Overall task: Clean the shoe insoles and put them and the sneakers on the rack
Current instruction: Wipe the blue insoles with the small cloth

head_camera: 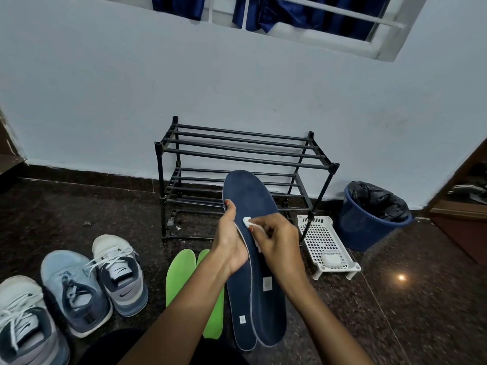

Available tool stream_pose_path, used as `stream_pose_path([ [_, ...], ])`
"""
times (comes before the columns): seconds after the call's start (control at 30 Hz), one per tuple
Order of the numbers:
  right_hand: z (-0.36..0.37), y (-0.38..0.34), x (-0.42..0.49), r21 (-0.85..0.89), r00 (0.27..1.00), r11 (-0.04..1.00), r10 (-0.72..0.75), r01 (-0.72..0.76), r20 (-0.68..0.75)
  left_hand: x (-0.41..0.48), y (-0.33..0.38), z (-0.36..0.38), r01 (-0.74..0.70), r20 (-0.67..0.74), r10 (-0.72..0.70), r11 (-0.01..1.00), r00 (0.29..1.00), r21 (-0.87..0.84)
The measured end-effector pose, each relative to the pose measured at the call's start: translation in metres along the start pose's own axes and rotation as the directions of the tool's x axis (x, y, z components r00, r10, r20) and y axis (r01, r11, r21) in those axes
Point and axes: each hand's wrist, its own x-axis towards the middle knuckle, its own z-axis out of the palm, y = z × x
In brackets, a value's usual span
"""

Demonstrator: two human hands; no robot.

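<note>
Item in hand: a pair of dark navy foam insoles [253,196], stacked one over the other and held upright with toe ends up, in front of the black tubular shoe rack [237,150]. Step: cleaning, judged early to midway; the front insole is being wiped near its forefoot. Left hand [232,248]: forearm raised from below, thumb hooked over the left edge of the stack, remaining fingers behind it and out of sight. Right hand [279,241]: wrist bent inward, fingertips bunched and pinching a small white wad [247,222] (cloth or cotton, cannot tell) against the navy surface. Also awaiting: two bright green flat insoles [181,270] on the dark speckled floor, and three grey-and-white laced sneakers [120,272] at left, none on the rack. Next move likely calls for firm strokes down toward the heel, with the left grip bracing the stack against flex, then a turn to the second insole.
</note>
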Motion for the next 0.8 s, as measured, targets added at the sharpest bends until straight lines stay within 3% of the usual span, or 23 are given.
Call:
stream_pose_path([
  [0.13, 0.000, -0.002, 0.002, -0.010, 1.000, 1.000, 0.019, -0.019, -0.010, 0.001, -0.001, 0.000, -0.005, 0.015, 0.005, 1.000, 1.000, 0.000],
  [0.37, -0.001, -0.008, -0.013, 0.024, 0.993, 0.999, -0.024, 0.022, 0.113, 0.003, 0.003, -0.003, -0.037, -0.060, 0.038, 0.999, 0.997, 0.010],
  [0.63, -0.008, 0.005, 0.001, -0.090, 0.997, 0.995, 0.039, -0.045, -0.066, 0.003, 0.002, -0.002, -0.010, 0.038, 0.011, 0.999, 0.999, -0.035],
  [0.8, -0.011, 0.001, 0.005, 0.099, 0.987, 0.987, 0.138, -0.129, -0.084, 0.000, 0.005, 0.000, -0.021, 0.102, 0.022, 1.000, 0.995, -0.010],
])
